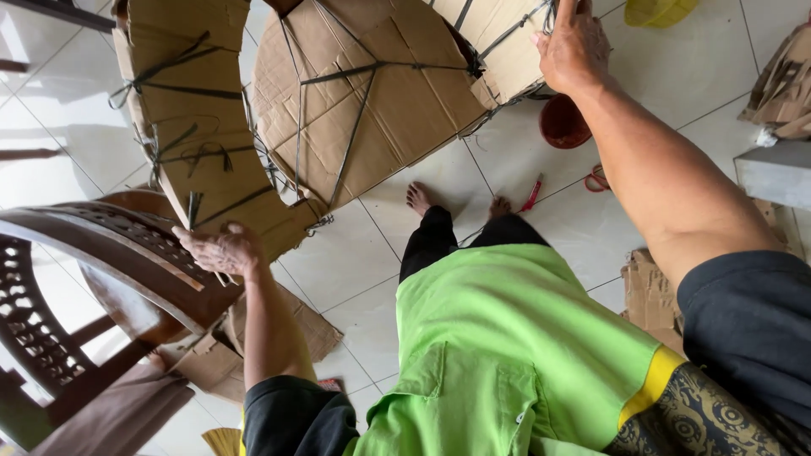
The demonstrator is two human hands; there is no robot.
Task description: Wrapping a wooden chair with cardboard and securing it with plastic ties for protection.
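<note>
A big bundle wrapped in brown cardboard [372,101] and tied with dark straps stands tilted on the white tiled floor in front of me. My left hand [221,250] grips the lower left edge of the cardboard where it meets a carved wooden chair [101,253]. My right hand [574,46] is raised to the bundle's upper right, fingers hooked on a dark strap [515,29]. My bare feet [418,198] stand on the tiles under the bundle.
A red-brown pot [562,122], a red-handled tool [532,192] and a red loop [596,179] lie on the floor at right. Cardboard scraps [646,295] sit at right and under the chair. A grey box [777,173] is at the far right.
</note>
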